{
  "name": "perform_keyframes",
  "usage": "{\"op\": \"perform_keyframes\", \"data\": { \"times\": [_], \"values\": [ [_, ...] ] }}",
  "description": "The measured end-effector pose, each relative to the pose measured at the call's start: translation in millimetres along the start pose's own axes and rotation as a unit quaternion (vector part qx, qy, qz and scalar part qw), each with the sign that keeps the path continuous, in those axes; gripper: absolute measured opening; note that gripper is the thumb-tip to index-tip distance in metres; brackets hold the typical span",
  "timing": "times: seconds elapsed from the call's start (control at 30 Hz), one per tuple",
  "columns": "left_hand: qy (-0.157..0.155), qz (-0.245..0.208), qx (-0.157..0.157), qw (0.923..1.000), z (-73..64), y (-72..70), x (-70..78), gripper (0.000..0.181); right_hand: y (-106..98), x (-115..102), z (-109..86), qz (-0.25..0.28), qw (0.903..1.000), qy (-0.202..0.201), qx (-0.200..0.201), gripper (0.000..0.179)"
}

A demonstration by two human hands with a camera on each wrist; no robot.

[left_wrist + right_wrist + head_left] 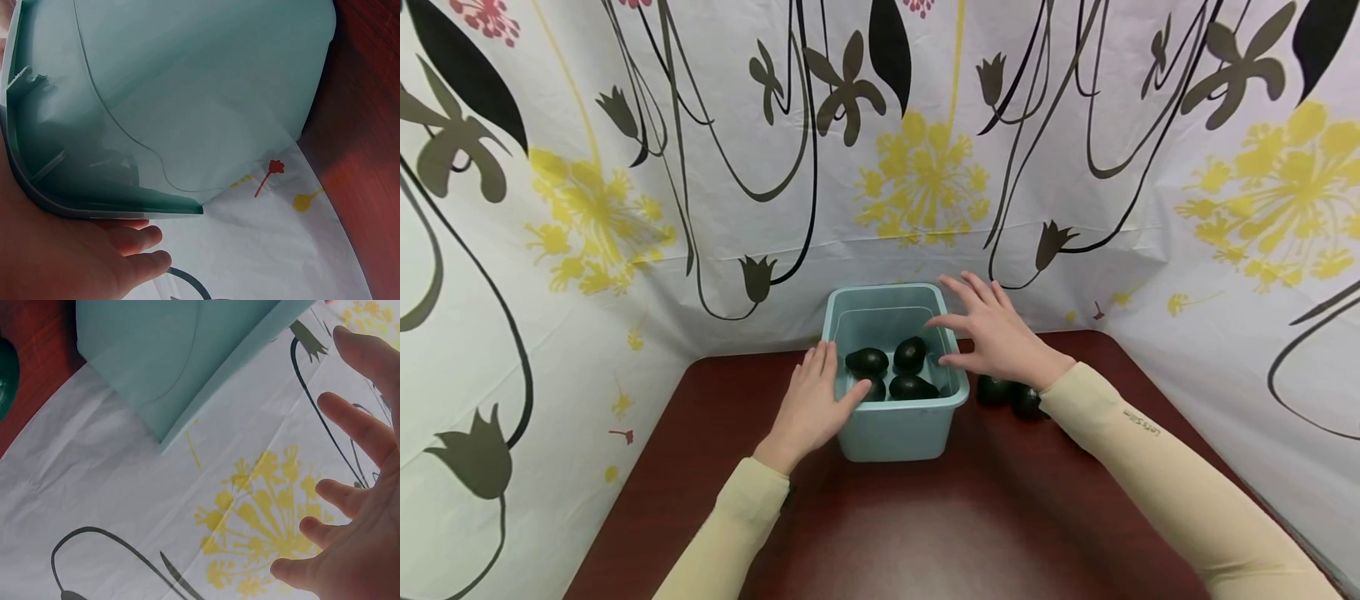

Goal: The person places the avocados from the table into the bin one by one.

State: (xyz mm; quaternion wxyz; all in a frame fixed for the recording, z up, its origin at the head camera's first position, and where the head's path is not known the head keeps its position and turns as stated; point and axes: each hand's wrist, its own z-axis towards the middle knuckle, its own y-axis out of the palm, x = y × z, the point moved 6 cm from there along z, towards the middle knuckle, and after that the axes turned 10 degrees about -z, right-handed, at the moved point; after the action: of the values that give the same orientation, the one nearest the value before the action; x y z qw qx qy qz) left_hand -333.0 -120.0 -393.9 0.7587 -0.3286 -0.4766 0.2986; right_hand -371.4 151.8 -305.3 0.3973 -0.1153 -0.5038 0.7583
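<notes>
A pale blue plastic bin [891, 432] stands toward the back of the table, with several dark avocados [913, 388] lying in it. My left hand [807, 408] rests along the bin's left rim with straight fingers, the thumb over the near left corner. In the left wrist view the rim [125, 209] lies against the hand [81, 256]. My right hand [996, 333] is raised at the bin's right rim, fingers spread and nothing held. The right wrist view shows its splayed fingers [350, 428] apart from the bin [144, 350].
Two more avocados [995, 390] lie on the dark red table [880, 533] right of the bin, partly hidden by the right wrist. A white floral cloth [820, 217] hangs behind the table and along both sides.
</notes>
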Motion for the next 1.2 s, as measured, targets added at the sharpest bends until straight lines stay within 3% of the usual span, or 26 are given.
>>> {"op": "perform_keyframes", "data": {
  "times": [0.4,0.93,1.2],
  "values": [
    [-0.002,-0.004,-0.004,1.0000,-0.1,0.9,-1.3,0.106,4.4,23.5,-19.8,0.007,0.9996,0.027,0.006,0.054],
    [-0.002,-0.002,-0.006,1.0000,-0.1,-1.4,-1.2,0.106,23.5,45.5,-42.1,-0.007,0.9971,0.066,-0.038,0.058],
    [-0.006,-0.003,-0.011,0.9999,-0.7,-1.6,-0.6,0.106,44.7,57.2,-52.0,-0.014,0.9945,0.081,-0.065,0.060]
  ]
}}
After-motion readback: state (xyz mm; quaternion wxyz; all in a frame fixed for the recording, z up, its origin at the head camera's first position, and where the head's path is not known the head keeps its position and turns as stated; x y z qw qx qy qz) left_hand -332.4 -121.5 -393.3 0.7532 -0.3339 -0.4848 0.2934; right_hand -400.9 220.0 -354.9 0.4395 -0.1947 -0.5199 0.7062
